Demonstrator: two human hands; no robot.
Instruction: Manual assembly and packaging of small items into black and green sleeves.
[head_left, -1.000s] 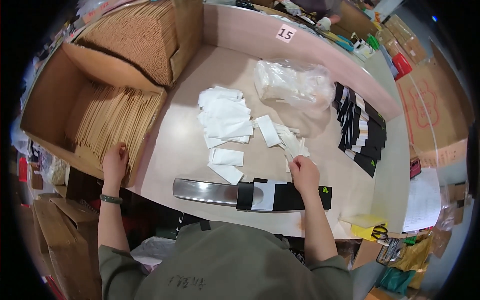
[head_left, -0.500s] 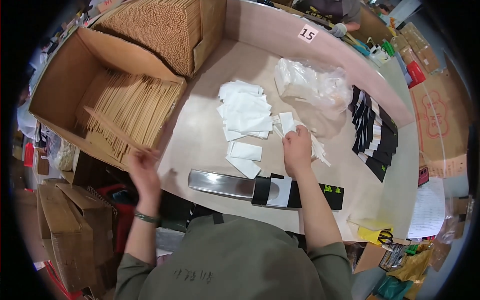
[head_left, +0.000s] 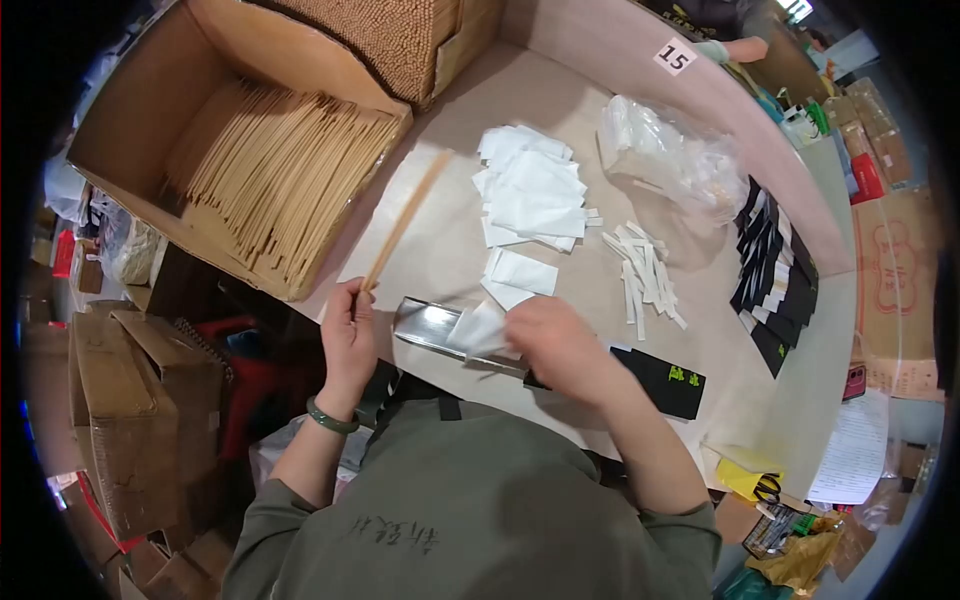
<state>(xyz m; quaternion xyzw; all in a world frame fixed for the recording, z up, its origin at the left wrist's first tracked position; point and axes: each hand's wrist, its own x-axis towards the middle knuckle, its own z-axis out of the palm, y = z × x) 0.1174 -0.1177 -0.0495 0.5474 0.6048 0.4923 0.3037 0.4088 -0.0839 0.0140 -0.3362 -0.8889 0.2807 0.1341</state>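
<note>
My left hand [head_left: 350, 330] is closed around the lower end of wooden chopsticks [head_left: 405, 220], which slant up and to the right, slightly blurred. A white packet [head_left: 483, 330] is at the fingertips of my closed right hand [head_left: 550, 340], over a shiny metal trough [head_left: 425, 322] near the table's front edge. Motion blurs that hand, and it hides part of the trough. Black printed sleeves [head_left: 660, 383] lie to the right of the trough, partly beneath my right wrist. Just beyond the trough lie a few white packets [head_left: 525, 272], with a larger pile [head_left: 535, 190] farther back.
An open cardboard box [head_left: 290, 55] of chopsticks stands left, with a fuller box [head_left: 450, 55] behind it. White strips [head_left: 645, 275] lie right of centre, below a clear plastic bag [head_left: 680, 160]. Fanned black sleeves [head_left: 775, 270] lie by the raised partition [head_left: 620, 60]. Another person's hand [head_left: 740, 50] shows beyond it.
My left hand has moved right from the chopstick box, raising the chopsticks upright. My right hand has come from the white strips to the trough with a white packet. The view has shifted.
</note>
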